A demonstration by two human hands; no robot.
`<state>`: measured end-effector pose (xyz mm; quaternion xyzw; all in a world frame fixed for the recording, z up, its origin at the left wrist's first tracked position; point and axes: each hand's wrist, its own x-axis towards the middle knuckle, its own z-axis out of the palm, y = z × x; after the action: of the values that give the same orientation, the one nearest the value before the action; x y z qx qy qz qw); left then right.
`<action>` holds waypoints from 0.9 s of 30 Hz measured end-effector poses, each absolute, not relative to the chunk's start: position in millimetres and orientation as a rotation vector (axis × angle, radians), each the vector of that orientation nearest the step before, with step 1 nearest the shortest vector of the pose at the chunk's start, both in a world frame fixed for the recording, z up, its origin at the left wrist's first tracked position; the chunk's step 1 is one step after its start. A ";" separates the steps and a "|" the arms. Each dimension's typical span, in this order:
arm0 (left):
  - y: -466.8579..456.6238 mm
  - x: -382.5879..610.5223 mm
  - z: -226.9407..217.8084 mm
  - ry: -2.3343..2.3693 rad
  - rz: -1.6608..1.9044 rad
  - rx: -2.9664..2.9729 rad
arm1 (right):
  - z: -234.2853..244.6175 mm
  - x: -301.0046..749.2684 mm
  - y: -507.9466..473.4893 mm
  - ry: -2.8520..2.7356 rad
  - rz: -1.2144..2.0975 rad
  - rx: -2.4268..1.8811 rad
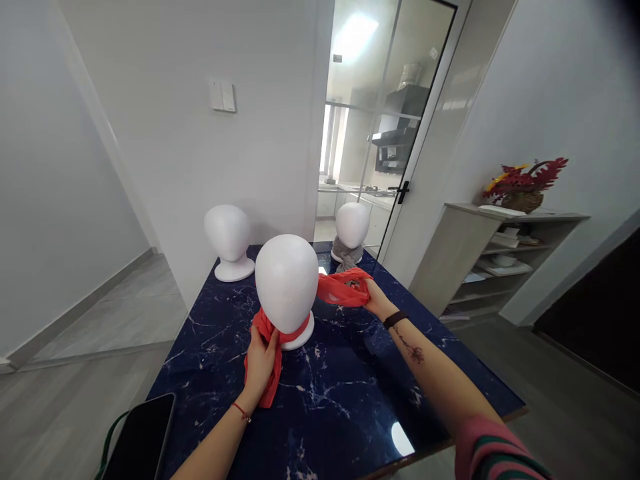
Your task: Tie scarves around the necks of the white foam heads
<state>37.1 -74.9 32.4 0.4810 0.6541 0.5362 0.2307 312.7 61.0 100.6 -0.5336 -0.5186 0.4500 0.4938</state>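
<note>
A white foam mannequin head (287, 277) stands upright on the dark blue marbled table (320, 400). A red scarf (343, 288) passes around its neck, partly hidden behind the head. At the neck's left front, my left hand (261, 357) is closed on the scarf, and one end hangs below it onto the table. Out to the right of the head, my right hand (376, 298) grips the other stretch of scarf and holds it above the table.
Behind on the left stands a bare white mannequin head (228, 240). Another head (353, 225) at the back right wears a grey scarf (347, 253). A phone (140, 440) lies at the near left. Beyond are a glass door (373, 120) and a shelf unit (450, 260).
</note>
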 end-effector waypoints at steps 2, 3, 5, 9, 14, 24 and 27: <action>-74.3 36.7 31.2 1.801 1.469 1.326 | 105.9 321.3 55.3 -1.241 0.967 -1.386; -74.1 36.5 30.7 1.803 1.468 1.327 | 108.1 326.4 52.1 -1.231 0.848 -1.461; -73.9 36.4 29.9 1.803 1.469 1.331 | 111.4 334.5 44.4 -1.260 0.538 -1.607; -74.6 36.9 30.0 1.773 1.497 1.354 | 108.9 326.3 14.7 -1.668 0.320 -1.439; -75.4 37.7 30.2 1.788 1.490 1.344 | 80.8 268.5 -53.9 -2.164 0.639 -0.869; -76.1 38.6 33.3 1.784 1.457 1.337 | 24.1 187.2 -81.4 -2.213 0.580 -1.012; -75.3 37.9 32.7 1.757 1.482 1.338 | 18.8 182.2 -79.6 -2.229 0.495 -1.043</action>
<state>37.9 -75.3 32.7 0.4885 0.6416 0.5412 0.2384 182.2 -79.6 18.8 -0.3951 -0.8441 0.1874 0.3104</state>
